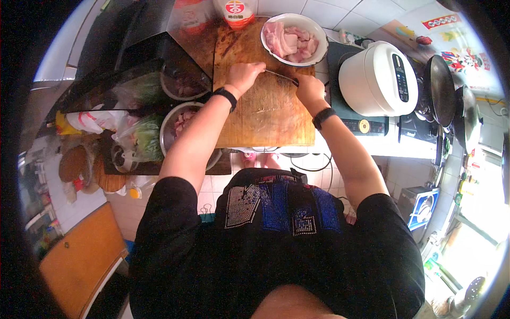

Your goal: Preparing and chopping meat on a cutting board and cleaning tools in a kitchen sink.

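A knife point(280, 76), seen nearly edge-on, spans the space between my hands over a wooden cutting board point(267, 119). My right hand point(310, 90) is closed around its dark handle end. At the opposite end, the fingers of my left hand point(246, 76) pinch the blade's tip; their exact hold is partly hidden. Just beyond the board's far right part stands a white enamel bowl point(323, 47) of raw meat slices point(293, 42). A metal bowl point(165, 137) with cut raw meat point(184, 121) sits left of the board, partly covered by my left forearm.
A white rice cooker point(374, 79) rests on an induction cooktop point(336, 60) at the right. Two pans point(440, 89) hang beyond it. Bagged green vegetables point(149, 137) lie at the left, beside a dark reflective panel point(135, 87). A red-and-white package point(237, 14) stands behind the board.
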Available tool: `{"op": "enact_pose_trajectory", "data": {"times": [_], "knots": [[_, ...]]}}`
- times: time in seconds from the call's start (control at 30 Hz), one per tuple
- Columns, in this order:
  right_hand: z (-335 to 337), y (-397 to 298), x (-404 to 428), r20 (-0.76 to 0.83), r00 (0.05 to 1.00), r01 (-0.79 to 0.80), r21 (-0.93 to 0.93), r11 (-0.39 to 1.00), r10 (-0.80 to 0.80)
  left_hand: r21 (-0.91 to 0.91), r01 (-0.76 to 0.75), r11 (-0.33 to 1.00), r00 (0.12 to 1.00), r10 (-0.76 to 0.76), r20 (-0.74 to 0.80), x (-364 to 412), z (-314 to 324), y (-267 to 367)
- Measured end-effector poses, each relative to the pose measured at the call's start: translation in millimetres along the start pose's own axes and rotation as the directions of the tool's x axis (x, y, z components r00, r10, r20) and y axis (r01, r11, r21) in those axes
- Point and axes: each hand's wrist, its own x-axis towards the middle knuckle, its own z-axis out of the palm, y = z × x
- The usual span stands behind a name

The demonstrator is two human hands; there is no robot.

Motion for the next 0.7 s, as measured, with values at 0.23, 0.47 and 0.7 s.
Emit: {"op": "enact_pose_trajectory", "data": {"times": [0.23,0.47,0.7], "knots": [[7.9,-2.4,-35.4,0.205,0.977,0.077,-0.090,0.993,-0.058,-0.083,-0.056,0.995,0.992,0.065,0.108,-47.4,8.9,11.2],[-2.5,-22.9,-79.0,0.440,0.887,0.170,-0.024,0.985,-0.142,-0.038,-0.191,0.981,0.980,0.193,0.055,-116.9,-21.4,34.0],[-0.6,-11.2,14.7,0.007,0.999,0.048,0.005,0.999,-0.048,-0.005,0.023,1.000,0.999,-0.023,-0.037,-6.6,-23.0,-5.9]]}}
